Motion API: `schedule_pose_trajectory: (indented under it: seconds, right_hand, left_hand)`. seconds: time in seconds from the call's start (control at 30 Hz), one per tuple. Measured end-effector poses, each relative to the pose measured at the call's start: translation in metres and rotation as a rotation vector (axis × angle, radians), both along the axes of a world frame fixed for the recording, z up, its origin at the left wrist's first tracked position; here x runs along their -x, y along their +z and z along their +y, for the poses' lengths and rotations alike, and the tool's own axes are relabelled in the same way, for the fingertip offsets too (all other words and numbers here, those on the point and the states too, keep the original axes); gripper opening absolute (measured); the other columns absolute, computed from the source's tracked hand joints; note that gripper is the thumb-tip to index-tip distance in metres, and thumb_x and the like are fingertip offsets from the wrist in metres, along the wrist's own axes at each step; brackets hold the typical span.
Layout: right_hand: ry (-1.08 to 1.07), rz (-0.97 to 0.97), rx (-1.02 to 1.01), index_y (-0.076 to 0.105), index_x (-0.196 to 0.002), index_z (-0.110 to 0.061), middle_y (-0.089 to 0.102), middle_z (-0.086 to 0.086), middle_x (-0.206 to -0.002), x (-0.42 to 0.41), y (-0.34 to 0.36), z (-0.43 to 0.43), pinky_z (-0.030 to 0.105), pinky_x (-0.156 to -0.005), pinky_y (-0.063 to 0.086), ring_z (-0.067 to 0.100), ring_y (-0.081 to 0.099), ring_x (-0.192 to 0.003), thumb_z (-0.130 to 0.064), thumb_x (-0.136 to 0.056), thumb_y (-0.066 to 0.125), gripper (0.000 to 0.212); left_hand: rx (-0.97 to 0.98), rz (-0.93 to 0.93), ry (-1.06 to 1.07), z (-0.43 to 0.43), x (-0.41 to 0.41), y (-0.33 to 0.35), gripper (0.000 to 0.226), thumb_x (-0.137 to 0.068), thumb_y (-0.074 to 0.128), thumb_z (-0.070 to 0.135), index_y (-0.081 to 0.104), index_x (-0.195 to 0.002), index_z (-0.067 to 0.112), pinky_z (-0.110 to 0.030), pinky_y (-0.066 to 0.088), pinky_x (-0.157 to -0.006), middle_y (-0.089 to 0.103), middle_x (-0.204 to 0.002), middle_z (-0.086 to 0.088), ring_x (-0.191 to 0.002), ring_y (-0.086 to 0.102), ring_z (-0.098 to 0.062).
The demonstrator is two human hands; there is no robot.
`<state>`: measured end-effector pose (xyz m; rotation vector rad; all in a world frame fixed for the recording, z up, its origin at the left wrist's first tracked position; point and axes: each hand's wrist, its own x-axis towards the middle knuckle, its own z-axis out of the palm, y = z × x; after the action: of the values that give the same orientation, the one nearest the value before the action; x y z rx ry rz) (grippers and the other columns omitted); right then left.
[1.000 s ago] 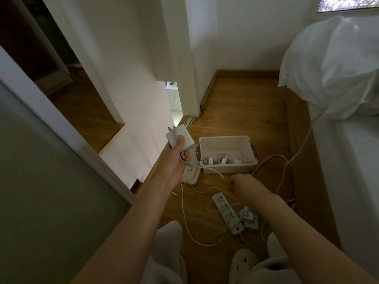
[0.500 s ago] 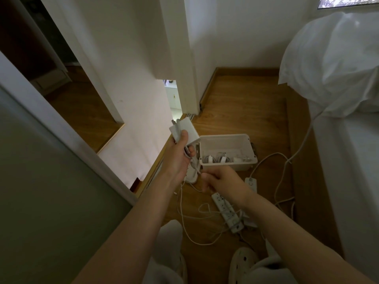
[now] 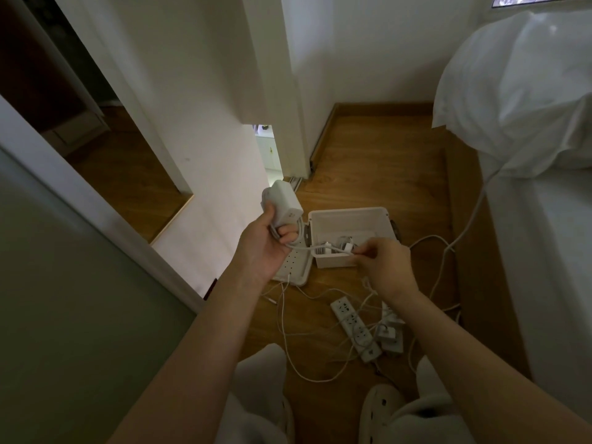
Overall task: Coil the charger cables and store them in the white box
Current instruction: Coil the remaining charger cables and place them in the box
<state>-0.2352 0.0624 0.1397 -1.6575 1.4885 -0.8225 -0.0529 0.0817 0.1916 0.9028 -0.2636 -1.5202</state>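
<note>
1. Our left hand (image 3: 262,248) has its fingers and thumb curled round the lower half of the charger brick (image 3: 283,203). It holds the brick in the air at about 10 o'clock from the white box (image 3: 349,211), above the lid (image 3: 296,267) that lies flat on the floor.
2. Our right hand (image 3: 386,262) pinches the cable (image 3: 323,249) between thumb and fingertips over the box's front rim, at its 6 o'clock. The stretch between the two hands runs nearly straight.
3. We judge the brick to be light, rigid and smooth-sided, so a full wrap round its body suits it better than a fingertip hold. The cable looks thin, limp and a little springy. It should coil easily, but the loops will likely loosen unless our left fingers trap each turn against the brick.
4. The best hold on the cable is probably close to the coil, sliding outward, not at the plug end where the wire kinks.
5. The box is open with several white coiled pieces in it. Our right hand covers its near corner, so we cannot count them.
6. At 6 o'clock from the box, loose wires tangle round a power strip (image 3: 354,328). We cannot tell which strand belongs to the held cable, nor where its free end lies.
7. Any prongs on the brick are hidden, and dim light blurs the detail.
</note>
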Motion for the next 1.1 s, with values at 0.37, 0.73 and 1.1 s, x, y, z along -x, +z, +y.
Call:
schedule_pose_trajectory:
  seconds: [0.37, 0.73, 1.1]
  right_hand:
    - [0.601, 0.149, -0.067, 0.039, -0.132, -0.021, 0.048, -0.002, -0.126, -0.020, 0.001, 0.031, 0.020, -0.095, 0.040, 0.012, 0.047, -0.120, -0.018, -0.092, 0.056, 0.044]
    - [0.558, 0.262, 0.285, 0.051, -0.081, -0.026, 0.043, -0.011, -0.089, -0.019, -0.005, 0.016, 0.019, -0.074, 0.030, 0.005, 0.041, -0.084, -0.032, -0.098, 0.039, 0.022]
    - [0.513, 0.504, 0.073, 0.057, -0.082, -0.016, 0.058, -0.004, -0.077, 0.013, -0.014, -0.010, 0.024, -0.061, 0.039, 0.010, 0.052, -0.066, -0.032, -0.100, 0.040, 0.029]
  left_hand:
    - [-0.077, -0.307, -0.115, 0.002, 0.011, -0.005, 0.042, -0.097, 0.043, 0.032, 0.039, -0.131, 0.009, -0.013, 0.036, -0.042, 0.049, -0.086, -0.009, -0.056, 0.041, -0.007]
    - [-0.035, -0.227, -0.266, 0.004, 0.006, -0.002, 0.052, -0.094, 0.036, 0.050, 0.050, -0.124, 0.010, -0.016, 0.030, -0.042, 0.051, -0.082, -0.009, -0.055, 0.039, -0.010]
    - [0.075, -1.083, -0.735, 0.020, -0.019, -0.001, 0.038, -0.092, 0.046, 0.048, 0.054, -0.115, 0.019, -0.020, 0.034, -0.048, 0.056, -0.087, -0.008, -0.062, 0.048, -0.014]
